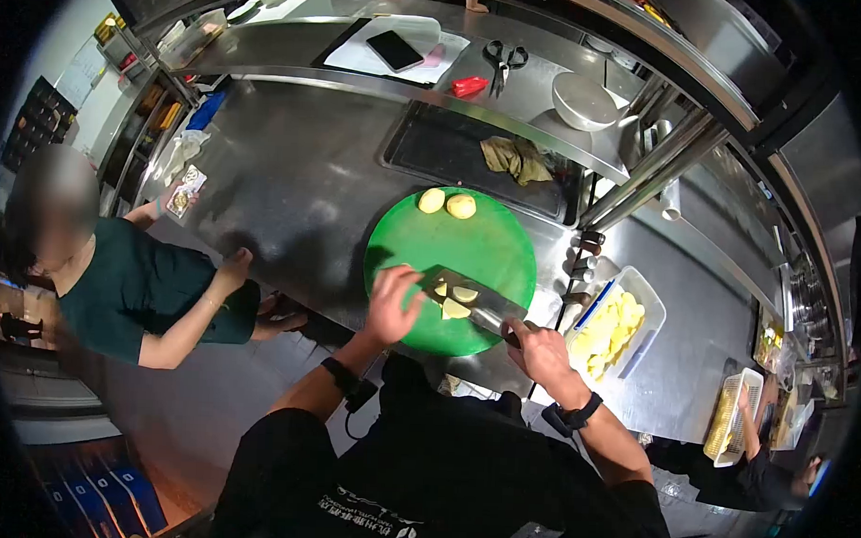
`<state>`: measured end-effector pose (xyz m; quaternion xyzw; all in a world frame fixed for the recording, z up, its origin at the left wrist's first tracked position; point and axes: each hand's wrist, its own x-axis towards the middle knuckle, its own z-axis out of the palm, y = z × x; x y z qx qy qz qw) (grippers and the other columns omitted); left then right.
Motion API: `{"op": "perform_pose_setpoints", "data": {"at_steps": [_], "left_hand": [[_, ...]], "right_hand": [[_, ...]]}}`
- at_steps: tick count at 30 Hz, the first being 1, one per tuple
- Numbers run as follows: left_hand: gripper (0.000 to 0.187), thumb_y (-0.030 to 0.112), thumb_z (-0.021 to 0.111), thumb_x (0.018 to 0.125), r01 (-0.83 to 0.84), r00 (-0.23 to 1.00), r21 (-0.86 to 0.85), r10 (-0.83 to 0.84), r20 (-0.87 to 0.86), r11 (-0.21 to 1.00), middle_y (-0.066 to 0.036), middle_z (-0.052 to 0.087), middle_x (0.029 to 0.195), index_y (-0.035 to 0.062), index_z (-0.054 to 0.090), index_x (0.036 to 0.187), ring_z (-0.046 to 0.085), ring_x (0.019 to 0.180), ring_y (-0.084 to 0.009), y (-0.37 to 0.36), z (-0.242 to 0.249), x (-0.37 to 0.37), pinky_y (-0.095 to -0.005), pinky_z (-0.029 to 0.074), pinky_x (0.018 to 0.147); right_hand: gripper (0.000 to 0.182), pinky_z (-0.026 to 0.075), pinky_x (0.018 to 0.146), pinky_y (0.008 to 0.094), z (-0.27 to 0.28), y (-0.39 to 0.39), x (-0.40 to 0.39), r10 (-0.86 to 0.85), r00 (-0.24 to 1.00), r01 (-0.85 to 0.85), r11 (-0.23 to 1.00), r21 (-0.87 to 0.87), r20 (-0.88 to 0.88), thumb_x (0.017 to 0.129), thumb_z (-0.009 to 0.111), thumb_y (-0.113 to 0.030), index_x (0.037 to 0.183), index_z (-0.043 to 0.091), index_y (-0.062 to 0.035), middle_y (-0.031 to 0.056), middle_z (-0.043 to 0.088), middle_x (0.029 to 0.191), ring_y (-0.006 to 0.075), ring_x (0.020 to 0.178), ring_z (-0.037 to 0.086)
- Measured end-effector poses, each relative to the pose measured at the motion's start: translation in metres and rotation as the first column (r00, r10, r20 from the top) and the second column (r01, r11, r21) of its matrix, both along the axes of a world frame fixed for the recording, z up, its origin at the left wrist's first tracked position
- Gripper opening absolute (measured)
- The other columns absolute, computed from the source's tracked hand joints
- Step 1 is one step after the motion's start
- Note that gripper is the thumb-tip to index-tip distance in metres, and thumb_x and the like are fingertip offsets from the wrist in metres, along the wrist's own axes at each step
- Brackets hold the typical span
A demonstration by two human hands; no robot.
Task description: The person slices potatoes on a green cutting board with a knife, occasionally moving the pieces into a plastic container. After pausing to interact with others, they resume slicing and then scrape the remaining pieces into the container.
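Note:
My right hand (pixel 543 355) is wrapped round the handle of a cleaver (pixel 493 307). Its broad blade lies flat and low over the round green cutting board (pixel 403 235), bearing a few cut potato pieces (pixel 456 310). Just left of the blade's far end is my left hand (pixel 393 303), fingers loosely apart and holding nothing. Two whole peeled potatoes, one on the left (pixel 431 201) and one on the right (pixel 461 207), sit at the board's far edge.
To the right stands a clear plastic tub (pixel 649 319) of potato slices (pixel 606 334). Behind the board are a black tray (pixel 435 146) with a cloth (pixel 515 160) and a shelf holding scissors (pixel 502 68) and a bowl (pixel 584 102). A person (pixel 155 278) stands at left; another (pixel 755 470) works far right.

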<state>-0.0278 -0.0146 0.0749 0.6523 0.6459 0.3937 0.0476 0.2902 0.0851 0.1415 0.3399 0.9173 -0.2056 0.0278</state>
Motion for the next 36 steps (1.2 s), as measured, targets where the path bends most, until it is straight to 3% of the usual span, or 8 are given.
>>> {"op": "perform_pose_setpoints", "data": {"at_steps": [5, 11, 15, 17, 18, 24, 30, 36], "left_hand": [[0.084, 0.05, 0.069, 0.094, 0.426, 0.852, -0.352, -0.5, -0.153, 0.834, -0.018, 0.037, 0.169, -0.0011, 0.046, 0.156, 0.029, 0.159, -0.0348, 0.026, 0.016, 0.057, -0.0515, 0.028, 0.128], [0.094, 0.05, 0.069, 0.094, 0.223, 0.948, -0.413, -0.296, -0.121, 0.883, -0.02, 0.031, 0.17, -0.0018, 0.033, 0.162, 0.029, 0.158, -0.0359, 0.038, -0.053, 0.033, -0.0534, 0.026, 0.129], [0.087, 0.045, 0.074, 0.091, 0.157, 0.973, -0.433, -0.215, -0.087, 0.888, -0.021, 0.035, 0.167, 0.0049, 0.04, 0.161, 0.031, 0.156, -0.0392, 0.032, -0.066, 0.008, -0.0624, 0.025, 0.126], [0.085, 0.045, 0.075, 0.09, 0.031, 0.979, -0.288, -0.087, -0.185, 0.957, -0.021, 0.036, 0.166, 0.0061, 0.044, 0.159, 0.031, 0.154, -0.0428, 0.029, -0.079, -0.006, -0.0651, 0.025, 0.124], [0.083, 0.045, 0.077, 0.089, -0.095, 0.98, -0.207, 0.055, -0.193, 0.974, -0.023, 0.038, 0.164, 0.0042, 0.048, 0.155, 0.033, 0.151, -0.0474, 0.03, -0.093, -0.012, -0.0624, 0.026, 0.124], [0.083, 0.044, 0.078, 0.088, -0.035, 0.994, -0.216, 0.012, -0.109, 0.976, -0.029, 0.037, 0.161, 0.0032, 0.05, 0.154, 0.031, 0.15, -0.0504, 0.029, -0.09, 0.006, -0.0603, 0.026, 0.125], [0.091, 0.049, 0.08, 0.086, 0.097, 0.991, -0.267, -0.118, -0.065, 0.959, -0.027, 0.03, 0.166, 0.0085, 0.044, 0.16, 0.028, 0.153, -0.0499, 0.047, -0.08, 0.048, -0.0627, 0.025, 0.125], [0.066, 0.032, 0.076, 0.091, -0.049, 0.994, -0.138, 0.062, 0.088, 0.989, -0.028, 0.032, 0.162, 0.0025, 0.059, 0.147, 0.036, 0.145, -0.0524, 0.048, -0.089, 0.071, -0.0613, 0.031, 0.121]], "right_hand": [[0.059, 0.06, 0.076, 0.0473, 0.001, 0.014, -0.016, 0.098, 0.995, -0.098, 0.993, 0.068, -0.002, 0.085, 0.078, -0.017, 0.141, 0.06, -0.0079, 0.0172, 0.075, 0.106, 0.0375, 0.089, 0.074], [0.057, 0.06, 0.076, 0.0458, 0.008, 0.04, 0.03, 0.004, 1.0, -0.007, 0.987, 0.159, 0.02, 0.079, 0.08, -0.015, 0.134, 0.066, -0.0108, 0.0138, 0.076, 0.106, 0.035, 0.089, 0.075], [0.029, 0.057, 0.064, 0.0427, -0.011, 0.038, 0.088, -0.279, 0.943, 0.262, 0.958, -0.115, -0.179, 0.088, 0.076, -0.016, 0.114, 0.069, -0.0043, 0.0141, 0.07, 0.077, 0.0302, 0.069, 0.07], [0.018, 0.053, 0.051, 0.0368, -0.049, 0.028, 0.117, -0.493, 0.865, 0.435, 0.83, -0.349, -0.094, 0.094, 0.072, -0.015, 0.102, 0.065, -0.0002, 0.0084, 0.066, 0.067, 0.021, 0.055, 0.066], [0.025, 0.044, 0.042, 0.0308, -0.045, 0.013, 0.115, -0.746, 0.662, 0.439, 0.463, -0.77, -0.072, 0.102, 0.067, -0.021, 0.089, 0.059, -0.0022, 0.0025, 0.056, 0.061, 0.013, 0.045, 0.054], [0.038, 0.036, 0.038, 0.0277, -0.153, -0.065, 0.12, -0.88, 0.421, 0.288, -0.101, -0.952, 0.221, 0.108, 0.061, -0.041, 0.089, 0.057, -0.0088, 0.004, 0.054, 0.059, 0.0142, 0.04, 0.048], [0.054, 0.039, 0.04, 0.0292, -0.152, -0.075, 0.026, -0.859, 0.484, 0.305, -0.012, -0.952, 0.166, 0.109, 0.059, -0.044, 0.069, 0.054, -0.0092, 0.0031, 0.053, 0.056, 0.0143, 0.041, 0.05], [0.04, 0.05, 0.052, 0.0311, -0.164, -0.084, -0.053, -0.774, 0.632, 0.296, 0.192, -0.936, 0.041, 0.107, 0.063, -0.039, 0.085, 0.066, -0.0049, 0.0016, 0.062, 0.066, 0.012, 0.054, 0.058]]}}
